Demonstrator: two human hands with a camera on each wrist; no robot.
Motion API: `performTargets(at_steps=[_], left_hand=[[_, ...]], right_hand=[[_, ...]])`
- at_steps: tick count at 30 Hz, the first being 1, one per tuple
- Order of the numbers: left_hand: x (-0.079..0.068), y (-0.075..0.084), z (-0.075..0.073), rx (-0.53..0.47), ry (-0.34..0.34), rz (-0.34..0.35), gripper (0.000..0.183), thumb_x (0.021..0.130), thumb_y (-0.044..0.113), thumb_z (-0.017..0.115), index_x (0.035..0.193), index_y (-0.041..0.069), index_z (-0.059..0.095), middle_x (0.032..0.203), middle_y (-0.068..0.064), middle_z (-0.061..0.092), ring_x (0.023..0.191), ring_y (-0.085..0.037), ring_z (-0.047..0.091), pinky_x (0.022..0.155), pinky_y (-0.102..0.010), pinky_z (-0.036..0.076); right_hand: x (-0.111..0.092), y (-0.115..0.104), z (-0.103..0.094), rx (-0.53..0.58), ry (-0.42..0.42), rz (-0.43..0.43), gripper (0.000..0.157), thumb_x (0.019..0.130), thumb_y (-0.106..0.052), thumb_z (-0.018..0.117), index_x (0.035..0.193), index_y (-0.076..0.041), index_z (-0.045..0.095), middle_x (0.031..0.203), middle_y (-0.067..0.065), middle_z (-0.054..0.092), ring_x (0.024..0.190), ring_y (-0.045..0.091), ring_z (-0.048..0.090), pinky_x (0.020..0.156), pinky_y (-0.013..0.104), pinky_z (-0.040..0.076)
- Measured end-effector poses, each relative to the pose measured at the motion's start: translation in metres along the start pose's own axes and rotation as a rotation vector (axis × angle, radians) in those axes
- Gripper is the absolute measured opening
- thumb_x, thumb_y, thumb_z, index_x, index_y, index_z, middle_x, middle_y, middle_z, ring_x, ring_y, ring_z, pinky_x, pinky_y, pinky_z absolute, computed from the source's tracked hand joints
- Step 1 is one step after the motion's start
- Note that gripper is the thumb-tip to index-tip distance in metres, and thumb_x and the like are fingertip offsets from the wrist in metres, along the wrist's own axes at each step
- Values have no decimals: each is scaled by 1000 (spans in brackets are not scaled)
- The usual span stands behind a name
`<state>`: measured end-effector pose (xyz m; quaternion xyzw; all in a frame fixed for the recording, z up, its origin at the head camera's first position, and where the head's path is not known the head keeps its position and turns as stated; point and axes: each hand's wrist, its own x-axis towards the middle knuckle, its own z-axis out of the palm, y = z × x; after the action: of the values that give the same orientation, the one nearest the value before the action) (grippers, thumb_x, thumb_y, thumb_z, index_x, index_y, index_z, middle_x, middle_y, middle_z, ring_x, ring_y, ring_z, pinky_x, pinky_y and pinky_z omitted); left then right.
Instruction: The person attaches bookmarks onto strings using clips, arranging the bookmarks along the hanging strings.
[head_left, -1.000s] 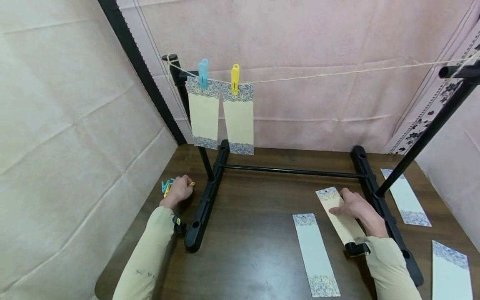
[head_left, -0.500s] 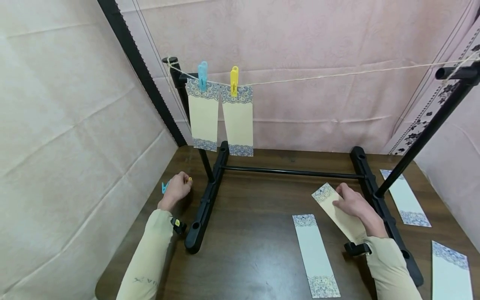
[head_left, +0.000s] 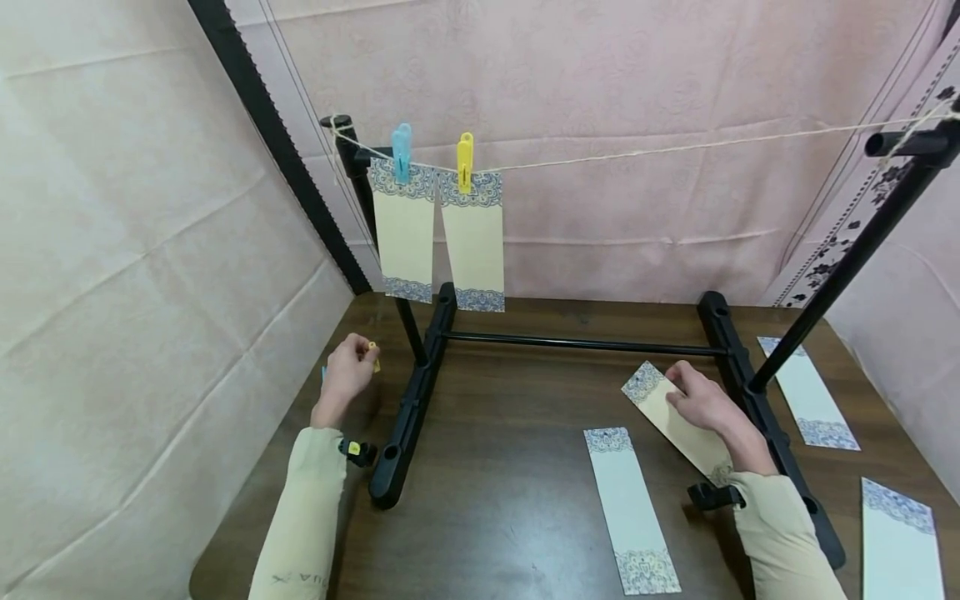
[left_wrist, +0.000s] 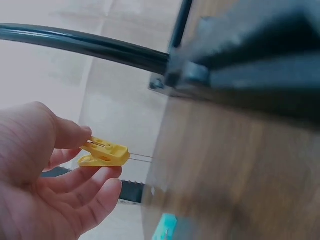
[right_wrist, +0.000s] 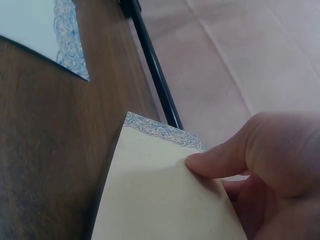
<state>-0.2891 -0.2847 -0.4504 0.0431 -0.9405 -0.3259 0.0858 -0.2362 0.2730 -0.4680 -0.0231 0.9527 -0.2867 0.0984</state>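
My left hand pinches a yellow clothespin between thumb and fingers, left of the black stand. In the left wrist view a blue clothespin lies on the table beneath. With thumb on top and fingers under, my right hand grips the edge of a cream paper card with blue lace-pattern ends. On the string hang two similar cards: the left card under a blue clothespin, the other card under a yellow clothespin.
A black stand with a crossbar and two feet stands on the brown table. One loose card lies near the front. Two more, a far card and a near card, lie right of the stand.
My left hand has risen from the clothespins on the table with a yellow one pinched. My right hand has turned and raised the card's far end slightly, swinging it leftward.
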Motion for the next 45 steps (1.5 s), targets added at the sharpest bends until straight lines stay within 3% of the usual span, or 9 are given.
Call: performTargets(at_steps=[7,19,24,33,39,45], left_hand=[[-5,12,1,-51,72,-9,20,100,26,54,106,7,57,101,-14,63,85,-27,58,65,-30,44],[-19,39,-13,-174,224,22,23,99,27,58,105,5,59,103,-15,68,93,-29,66,77,-37,50],[-24,51,-19,-242,260,50,25,98,28,59,105,3,59,103,-15,67,89,-27,64,74,-30,49],[-30,79,-28,-427,377,146,25,97,23,62,104,-1,60,95,-11,63,75,-10,54,64,-14,44],[-33,97,-31,-547,379,217,28,97,24,62,114,3,58,98,-10,63,71,-8,55,58,-15,48],[-35,111,-32,-607,376,237,27,98,17,59,120,3,59,101,-15,64,63,-7,52,56,-17,48]], right_hand=[[-1,-4,-4,20,3,-36,29,99,-10,50,124,2,43,110,26,56,87,31,56,67,36,45],[-8,-20,-10,61,121,-88,26,99,-13,54,121,-1,49,105,20,60,86,28,56,68,34,45],[-11,-24,-13,92,149,-126,26,100,-14,54,122,-1,49,101,17,60,82,26,54,68,32,43],[-16,-34,-15,135,201,-194,25,100,-16,55,120,-3,51,97,15,61,79,25,54,67,30,44],[-21,-42,-18,160,239,-205,27,101,-21,56,120,-3,51,98,15,66,80,24,56,68,30,44],[-26,-46,-24,186,295,-250,26,100,-22,56,119,-3,53,96,14,69,76,19,58,64,26,45]])
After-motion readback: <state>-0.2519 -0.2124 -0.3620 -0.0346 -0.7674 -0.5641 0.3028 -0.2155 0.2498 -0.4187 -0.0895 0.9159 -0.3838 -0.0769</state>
